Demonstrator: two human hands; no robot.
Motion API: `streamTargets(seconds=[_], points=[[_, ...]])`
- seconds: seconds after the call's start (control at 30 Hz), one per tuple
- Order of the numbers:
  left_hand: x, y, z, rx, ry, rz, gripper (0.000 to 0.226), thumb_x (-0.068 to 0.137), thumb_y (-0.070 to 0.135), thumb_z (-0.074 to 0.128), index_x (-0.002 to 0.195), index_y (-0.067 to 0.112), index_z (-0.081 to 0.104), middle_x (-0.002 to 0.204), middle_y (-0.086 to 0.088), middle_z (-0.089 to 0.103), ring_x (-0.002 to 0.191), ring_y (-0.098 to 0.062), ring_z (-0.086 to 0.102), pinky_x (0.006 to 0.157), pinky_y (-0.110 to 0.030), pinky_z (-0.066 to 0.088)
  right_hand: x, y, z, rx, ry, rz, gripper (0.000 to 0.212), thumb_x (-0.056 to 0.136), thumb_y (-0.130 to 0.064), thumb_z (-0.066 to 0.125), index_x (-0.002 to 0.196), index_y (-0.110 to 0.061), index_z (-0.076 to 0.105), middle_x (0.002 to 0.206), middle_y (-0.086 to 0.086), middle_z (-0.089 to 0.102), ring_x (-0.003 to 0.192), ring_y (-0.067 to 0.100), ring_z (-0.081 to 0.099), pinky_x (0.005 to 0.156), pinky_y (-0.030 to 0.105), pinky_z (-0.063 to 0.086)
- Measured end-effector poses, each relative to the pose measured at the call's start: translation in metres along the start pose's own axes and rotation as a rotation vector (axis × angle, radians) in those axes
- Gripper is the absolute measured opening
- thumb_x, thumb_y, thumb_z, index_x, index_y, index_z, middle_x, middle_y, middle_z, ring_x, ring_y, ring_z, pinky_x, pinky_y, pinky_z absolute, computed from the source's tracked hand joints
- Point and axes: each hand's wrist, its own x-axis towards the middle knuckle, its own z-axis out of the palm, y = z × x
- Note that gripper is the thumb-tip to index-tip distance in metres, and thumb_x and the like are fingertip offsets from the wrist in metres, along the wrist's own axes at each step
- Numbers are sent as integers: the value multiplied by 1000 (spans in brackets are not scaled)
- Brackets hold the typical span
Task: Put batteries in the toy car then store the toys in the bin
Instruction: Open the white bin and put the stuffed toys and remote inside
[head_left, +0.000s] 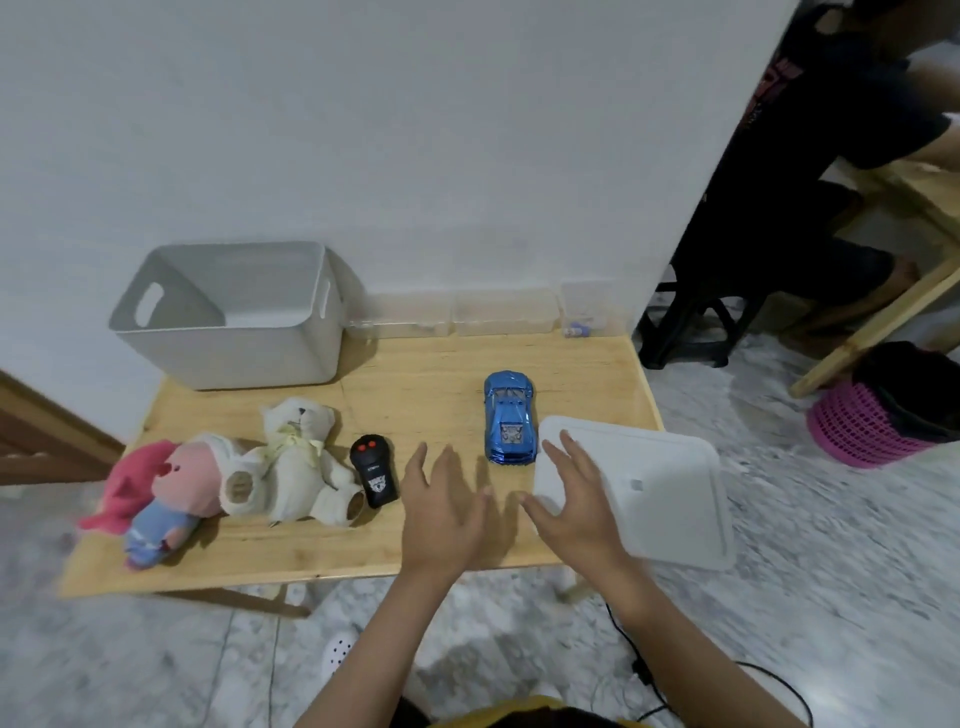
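Observation:
A shiny blue toy car (508, 417) stands on the wooden table (426, 384), right of centre. A black remote control (373, 471) with red buttons lies to its left. Beside that sit a white teddy bear (298, 457) and a pink and blue plush doll (166, 493). An empty grey bin (228, 312) stands at the back left against the wall. My left hand (441, 509) hovers open over the table in front of the car. My right hand (571, 499) is open too, over the near left edge of a white lid (654, 493).
Clear plastic boxes (498, 312) line the wall behind the car, one holding small items. A person sits on a black stool (691, 317) at the right. A pink basket (878, 415) stands on the marble floor. A black cable (649, 670) runs near my right arm.

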Motion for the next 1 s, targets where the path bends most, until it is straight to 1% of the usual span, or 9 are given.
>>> streamTargets(seconds=[0.07, 0.13, 0.2, 0.27, 0.33, 0.47, 0.63, 0.77, 1.0], points=[[16, -16, -38, 12, 84, 16, 62, 85, 37, 64, 138, 11, 44, 150, -13, 25, 140, -26, 22, 109, -41, 34, 11, -35, 28, 28, -27, -42, 64, 84, -30, 69, 140, -19, 40, 152, -3, 28, 138, 6, 24, 93, -6, 20], [32, -34, -80, 21, 164, -2, 57, 85, 34, 65, 134, 11, 48, 148, -14, 30, 138, -27, 26, 110, -41, 31, 20, -68, 57, 67, -77, -43, 59, 85, -30, 68, 138, -20, 44, 147, -6, 33, 131, -1, 26, 77, -13, 22], [49, -54, -122, 32, 260, -24, 53, 82, 35, 64, 127, 9, 55, 144, -17, 36, 134, -30, 33, 107, -37, 28, 30, -98, 87, 112, -121, -55, 58, 84, -32, 68, 136, -23, 46, 144, -9, 36, 133, 3, 31, 87, -6, 31], [64, -78, -162, 51, 325, -67, 55, 77, 38, 60, 123, 8, 59, 140, -17, 41, 130, -33, 38, 106, -39, 30, 42, -122, 114, 128, -157, -46, 57, 84, -33, 68, 136, -25, 46, 143, -9, 40, 128, 8, 42, 101, 19, 41], [78, -104, -196, 90, 310, -118, 54, 77, 39, 60, 123, 11, 59, 139, -13, 42, 128, -31, 38, 107, -45, 31, 54, -144, 138, 114, -206, -17, 57, 86, -34, 65, 138, -25, 44, 140, -8, 43, 122, 9, 48, 100, 25, 42], [107, -164, -253, 139, 51, -214, 53, 80, 28, 68, 130, 18, 53, 144, -5, 38, 128, -32, 42, 107, -46, 35, 86, -172, 180, 130, -261, 84, 61, 84, -35, 67, 139, -26, 41, 142, -3, 42, 123, 18, 49, 99, 37, 46], [124, -202, -286, 170, -458, -238, 86, 67, 29, 83, 142, 24, 38, 151, 0, 31, 135, -21, 34, 111, -38, 31, 119, -184, 210, 70, -352, 140, 66, 80, -35, 70, 139, -23, 42, 146, 2, 41, 130, 23, 45, 108, 40, 37], [131, -207, -280, 203, -599, -119, 88, 67, 15, 80, 143, 27, 37, 153, 3, 30, 137, -14, 31, 105, -23, 28, 129, -185, 218, -33, -429, 100, 67, 81, -32, 71, 139, -16, 44, 144, 3, 45, 131, 20, 43, 104, 26, 31], [145, -212, -268, 352, -790, -12, 100, 61, 22, 84, 144, 38, 32, 154, 9, 25, 138, -17, 31, 110, -30, 29, 133, -188, 220, -112, -487, 52, 67, 78, -28, 75, 136, -13, 45, 136, 5, 52, 122, 22, 50, 102, 32, 41]])
